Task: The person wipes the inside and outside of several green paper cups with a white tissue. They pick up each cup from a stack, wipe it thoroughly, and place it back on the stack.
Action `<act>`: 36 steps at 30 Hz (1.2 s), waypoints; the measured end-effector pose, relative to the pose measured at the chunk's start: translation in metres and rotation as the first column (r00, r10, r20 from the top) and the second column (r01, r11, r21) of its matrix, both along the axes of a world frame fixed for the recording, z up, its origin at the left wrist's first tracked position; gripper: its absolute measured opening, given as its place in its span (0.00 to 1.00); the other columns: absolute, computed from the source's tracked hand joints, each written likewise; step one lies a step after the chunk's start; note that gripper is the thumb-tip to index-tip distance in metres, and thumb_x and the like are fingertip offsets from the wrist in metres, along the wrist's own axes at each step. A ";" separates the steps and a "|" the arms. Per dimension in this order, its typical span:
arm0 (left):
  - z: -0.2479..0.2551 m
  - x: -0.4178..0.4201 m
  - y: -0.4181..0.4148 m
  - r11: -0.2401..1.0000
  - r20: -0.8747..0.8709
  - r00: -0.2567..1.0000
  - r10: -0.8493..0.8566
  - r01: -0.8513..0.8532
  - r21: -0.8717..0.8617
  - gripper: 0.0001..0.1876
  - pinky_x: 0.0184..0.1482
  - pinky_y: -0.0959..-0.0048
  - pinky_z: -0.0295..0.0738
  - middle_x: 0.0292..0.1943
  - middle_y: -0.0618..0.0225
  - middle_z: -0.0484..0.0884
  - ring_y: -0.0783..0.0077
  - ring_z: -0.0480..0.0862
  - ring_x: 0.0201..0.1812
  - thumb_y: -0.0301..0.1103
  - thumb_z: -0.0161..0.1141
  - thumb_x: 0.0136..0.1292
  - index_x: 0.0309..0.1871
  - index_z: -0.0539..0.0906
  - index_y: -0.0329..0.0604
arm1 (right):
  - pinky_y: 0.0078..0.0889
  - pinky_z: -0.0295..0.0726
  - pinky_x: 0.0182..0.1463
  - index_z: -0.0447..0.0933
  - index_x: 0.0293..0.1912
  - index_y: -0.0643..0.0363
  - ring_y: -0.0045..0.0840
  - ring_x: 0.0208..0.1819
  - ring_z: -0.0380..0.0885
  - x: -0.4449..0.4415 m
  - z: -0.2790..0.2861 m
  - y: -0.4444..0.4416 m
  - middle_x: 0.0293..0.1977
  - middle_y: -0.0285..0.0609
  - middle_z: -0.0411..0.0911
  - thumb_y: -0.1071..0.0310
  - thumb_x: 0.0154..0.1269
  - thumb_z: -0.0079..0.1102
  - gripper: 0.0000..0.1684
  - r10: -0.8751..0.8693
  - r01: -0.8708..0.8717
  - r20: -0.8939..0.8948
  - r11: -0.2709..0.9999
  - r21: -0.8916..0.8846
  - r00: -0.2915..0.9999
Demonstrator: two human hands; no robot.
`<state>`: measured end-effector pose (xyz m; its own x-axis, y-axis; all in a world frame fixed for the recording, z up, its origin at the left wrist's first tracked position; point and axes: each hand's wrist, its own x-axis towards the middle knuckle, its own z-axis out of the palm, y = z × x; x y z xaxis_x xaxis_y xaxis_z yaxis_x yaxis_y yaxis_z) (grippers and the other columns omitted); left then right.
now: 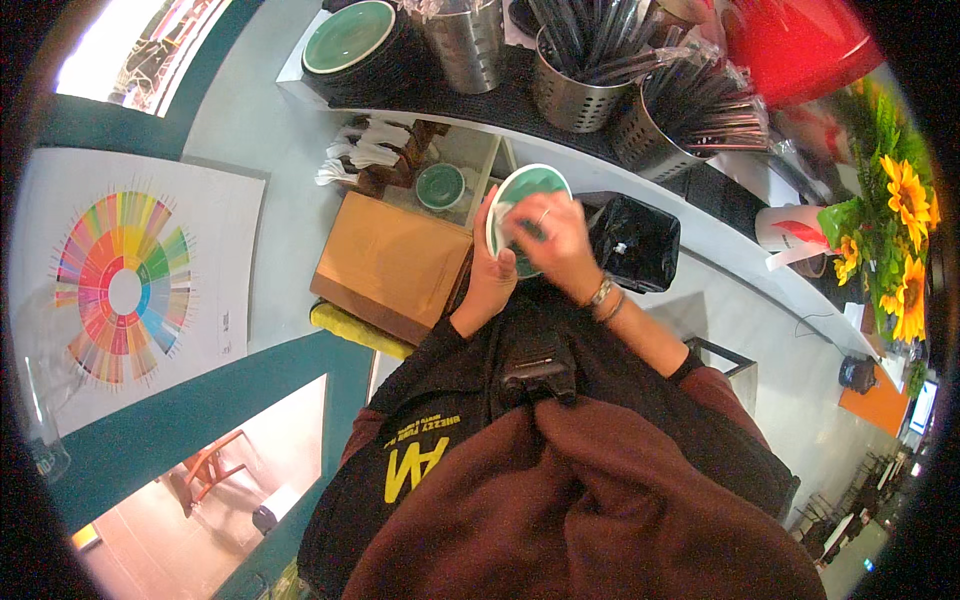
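A green saucer with a white rim (546, 177) is tilted in front of my body. My left hand (493, 274) grips its near left edge, thumb on the front. My right hand (551, 236), slightly blurred, presses a white cloth or tissue (504, 217) against the saucer's face. A bracelet circles my right wrist. Behind the saucer, to the left, a small green cup or dish (440, 186) rests on a shelf. At the top left, a green plate (349, 36) lies on a dark stack.
A brown box (397, 259) stands left of my hands over a yellow cloth (358, 330). A black-lined bin (637, 244) is at the right. Perforated metal holders (581, 101) with wrapped utensils or straws line the ledge above. Sunflowers (907, 195) stand far right.
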<state>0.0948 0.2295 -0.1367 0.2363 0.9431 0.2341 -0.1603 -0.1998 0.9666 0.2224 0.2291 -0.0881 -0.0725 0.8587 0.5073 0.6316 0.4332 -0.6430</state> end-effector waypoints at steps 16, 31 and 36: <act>-0.003 -0.005 -0.045 0.946 0.346 0.927 0.148 -0.030 -0.324 0.38 0.64 0.66 0.55 0.63 0.62 0.59 0.67 0.60 0.64 0.59 0.46 0.64 0.68 0.51 0.44 | 0.33 0.61 0.35 0.78 0.32 0.44 0.26 0.33 0.68 0.025 -0.014 -0.005 0.30 0.27 0.74 0.63 0.49 0.59 0.07 -0.127 0.090 0.423 0.990 0.105 0.897; -0.001 -0.012 -0.088 0.862 0.492 0.857 0.150 0.130 -0.490 0.34 0.62 0.64 0.60 0.61 0.62 0.62 0.67 0.64 0.61 0.55 0.47 0.64 0.66 0.51 0.47 | 0.32 0.61 0.34 0.78 0.31 0.49 0.26 0.29 0.68 0.030 -0.018 -0.069 0.28 0.29 0.76 0.66 0.51 0.62 0.05 -0.044 0.020 0.341 0.997 0.075 0.939; -0.004 -0.001 -0.091 0.904 0.451 0.884 0.123 0.087 -0.418 0.36 0.64 0.65 0.57 0.62 0.62 0.60 0.67 0.62 0.62 0.55 0.48 0.64 0.67 0.50 0.46 | 0.32 0.60 0.34 0.78 0.31 0.50 0.27 0.30 0.68 0.019 -0.019 -0.089 0.29 0.30 0.76 0.66 0.50 0.63 0.05 -0.118 0.113 0.286 0.993 0.035 0.951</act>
